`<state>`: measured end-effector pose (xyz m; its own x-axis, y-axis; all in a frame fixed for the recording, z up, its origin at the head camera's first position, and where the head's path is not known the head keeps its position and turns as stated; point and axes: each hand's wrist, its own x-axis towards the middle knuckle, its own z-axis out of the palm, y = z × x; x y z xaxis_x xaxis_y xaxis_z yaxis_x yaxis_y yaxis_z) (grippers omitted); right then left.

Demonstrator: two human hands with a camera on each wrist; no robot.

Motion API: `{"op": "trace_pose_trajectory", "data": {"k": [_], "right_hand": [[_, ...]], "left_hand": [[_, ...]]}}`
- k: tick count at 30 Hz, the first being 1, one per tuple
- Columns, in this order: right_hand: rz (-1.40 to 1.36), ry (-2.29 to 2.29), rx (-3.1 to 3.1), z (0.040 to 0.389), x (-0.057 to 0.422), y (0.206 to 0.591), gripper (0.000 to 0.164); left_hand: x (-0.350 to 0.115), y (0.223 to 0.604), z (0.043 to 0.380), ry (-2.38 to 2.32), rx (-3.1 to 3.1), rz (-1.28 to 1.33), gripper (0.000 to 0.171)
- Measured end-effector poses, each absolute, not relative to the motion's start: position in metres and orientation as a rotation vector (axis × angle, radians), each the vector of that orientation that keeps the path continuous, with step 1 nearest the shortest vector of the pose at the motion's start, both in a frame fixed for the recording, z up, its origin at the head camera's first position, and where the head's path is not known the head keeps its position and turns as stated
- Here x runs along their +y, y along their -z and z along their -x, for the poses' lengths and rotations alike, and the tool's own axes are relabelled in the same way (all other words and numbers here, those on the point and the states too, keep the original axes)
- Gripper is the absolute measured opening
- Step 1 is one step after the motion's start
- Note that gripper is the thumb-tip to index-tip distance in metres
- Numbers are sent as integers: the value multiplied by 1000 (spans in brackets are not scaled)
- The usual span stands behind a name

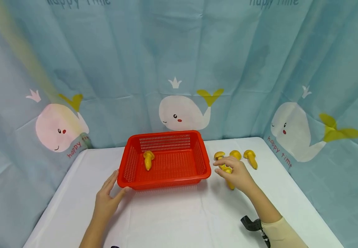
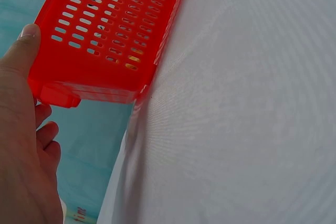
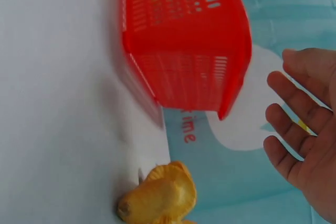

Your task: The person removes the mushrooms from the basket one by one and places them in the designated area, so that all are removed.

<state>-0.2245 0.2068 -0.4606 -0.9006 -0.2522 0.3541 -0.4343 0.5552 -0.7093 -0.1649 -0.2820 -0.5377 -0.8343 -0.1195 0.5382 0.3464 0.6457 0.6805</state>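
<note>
A red plastic basket (image 1: 166,182) with slotted walls stands at the back of the white table. One yellow mushroom (image 1: 148,160) lies inside it, near the left wall. My left hand (image 1: 107,199) holds the basket's front left corner, thumb at the front rim and fingers along the left side. To the right of the basket, my right hand (image 1: 236,174) hovers with fingers apart and nothing held. Beneath it, partly hidden, is a yellow mushroom (image 3: 157,195). Farther back lie a mushroom (image 1: 219,155), a rounded mushroom cap (image 1: 235,154) and a long-stemmed mushroom (image 1: 251,158).
White cloth covers the table (image 1: 172,220). A blue curtain (image 1: 129,69) printed with whales encloses the back and sides. Beside the right sleeve (image 1: 282,234) a black strap-like piece (image 1: 251,224) shows, its kind unclear.
</note>
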Motion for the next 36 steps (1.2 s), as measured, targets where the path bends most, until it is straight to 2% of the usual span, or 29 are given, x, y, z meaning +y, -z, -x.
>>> {"op": "trace_pose_trajectory", "data": {"k": [7,18,36], "right_hand": [[-626,-1233,-2549,226,197,456,21],[-747,-1144,-2595,241,165,418,20],[-1092,-1045,-2544,304,91,371,21]], "left_hand": [[-280,536,166,1101,-2299,175,88],[-281,537,165,1100,-2265,197,87],[-279,536,164,1112,-2280,180,84]]}}
